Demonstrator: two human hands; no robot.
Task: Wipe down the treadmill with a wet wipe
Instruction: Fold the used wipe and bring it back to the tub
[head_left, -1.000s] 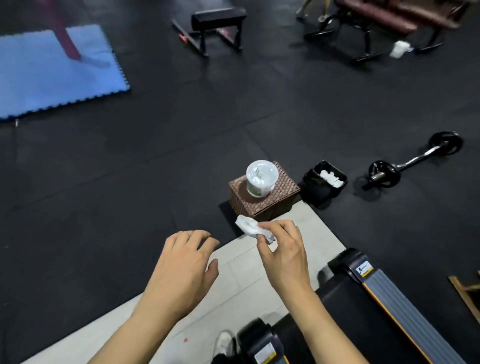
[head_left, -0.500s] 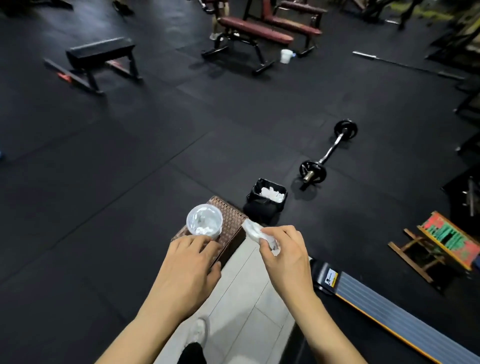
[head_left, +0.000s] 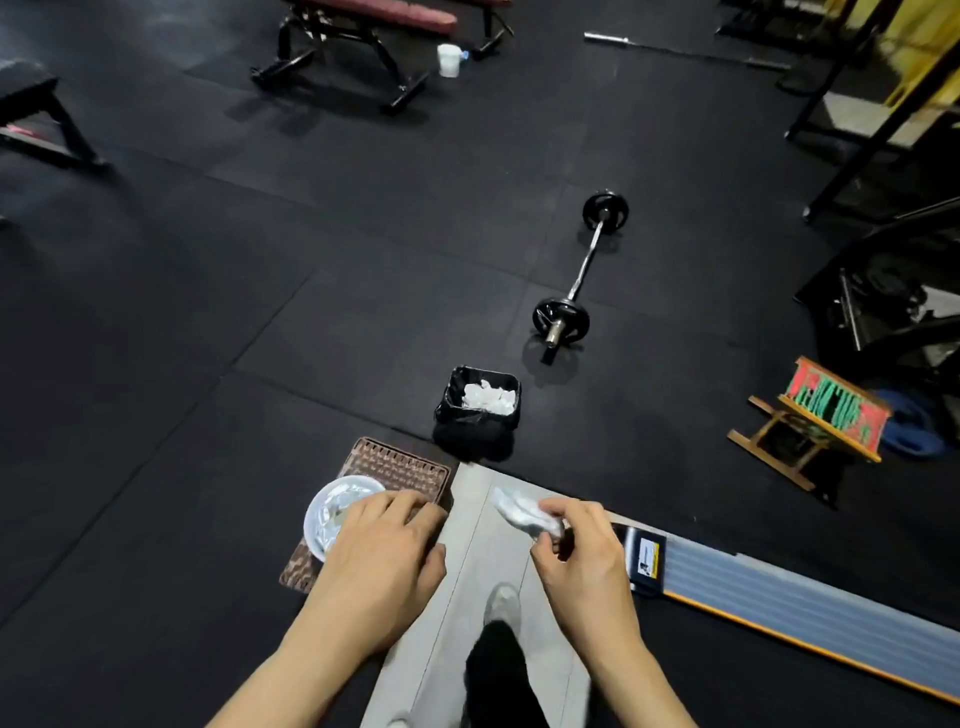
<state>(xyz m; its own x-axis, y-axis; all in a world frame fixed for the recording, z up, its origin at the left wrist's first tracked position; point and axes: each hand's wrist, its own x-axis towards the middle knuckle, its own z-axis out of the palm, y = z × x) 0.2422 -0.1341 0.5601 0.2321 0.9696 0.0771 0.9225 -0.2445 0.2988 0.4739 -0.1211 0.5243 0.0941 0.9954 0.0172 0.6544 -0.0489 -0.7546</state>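
Dark gym floor made of black rubber tiles (head_left: 260, 312), with a pale grey strip of flooring (head_left: 467, 545) running up the middle of the view where the person stands, one light shoe (head_left: 501, 603) and a black trouser leg showing on it. The right hand (head_left: 582, 566) is pinching a crumpled white wet wipe (head_left: 524, 512) between thumb and curled fingers, the wipe sticking out to the left, held up in the air over the pale strip and just beside the near end of the treadmill. The treadmill's grey ribbed side rail with an orange edge (head_left: 779, 597) runs off toward the lower right, with a black end cap carrying a yellow and white sticker (head_left: 644, 558) right by that hand. The left hand (head_left: 384, 561) is palm down with loosely bent fingers, grasping nothing I can see, hovering over a round white tub of wipes (head_left: 332, 512) that sits on a brown woven wicker box (head_left: 384, 467). Just past the box there's a small black bin lined with a black bag (head_left: 475, 415), white used wipes inside. Further out, a short chrome barbell with black plates (head_left: 582, 275) lies on the tiles, and a small wooden folding stool with a red and green woven seat (head_left: 821, 415) sits off to the right. Weight benches at the back.
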